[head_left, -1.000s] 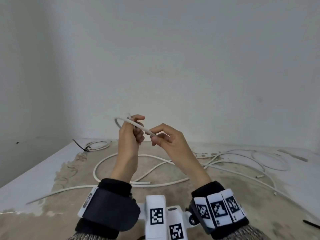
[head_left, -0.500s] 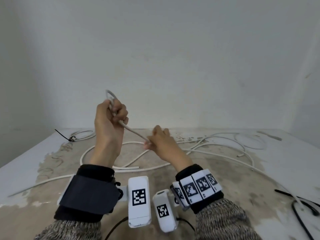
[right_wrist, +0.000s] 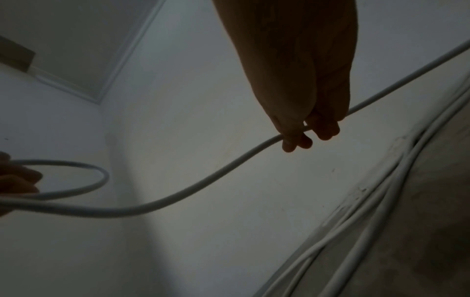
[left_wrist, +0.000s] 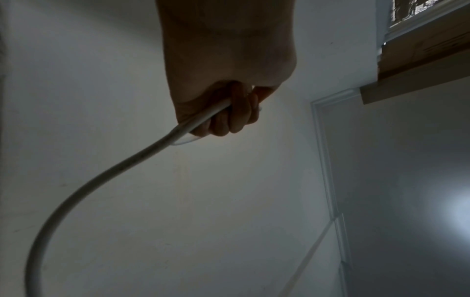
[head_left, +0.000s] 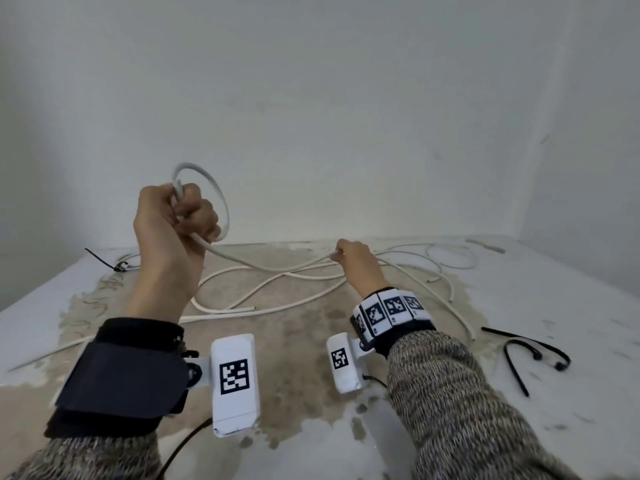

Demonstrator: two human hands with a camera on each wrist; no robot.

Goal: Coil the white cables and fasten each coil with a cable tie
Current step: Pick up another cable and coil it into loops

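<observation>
White cables [head_left: 298, 287] sprawl in loose curves across the stained counter [head_left: 571, 296], which meets a pale wall at its far edge. Above the counter, the left hand [head_left: 173, 220] is fisted around one cable [head_left: 221, 202], holding a single raised loop of it. That cable runs down to the right hand [head_left: 353, 258], whose fingertips [right_wrist: 300, 138] pinch it just over the counter. Black cable ties [head_left: 519, 351] lie on the counter's right side, another tie [head_left: 104, 261] at its far left.

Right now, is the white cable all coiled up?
No, barely begun: the left hand grips one loop of the white cable; the rest sprawls over the table.
</observation>
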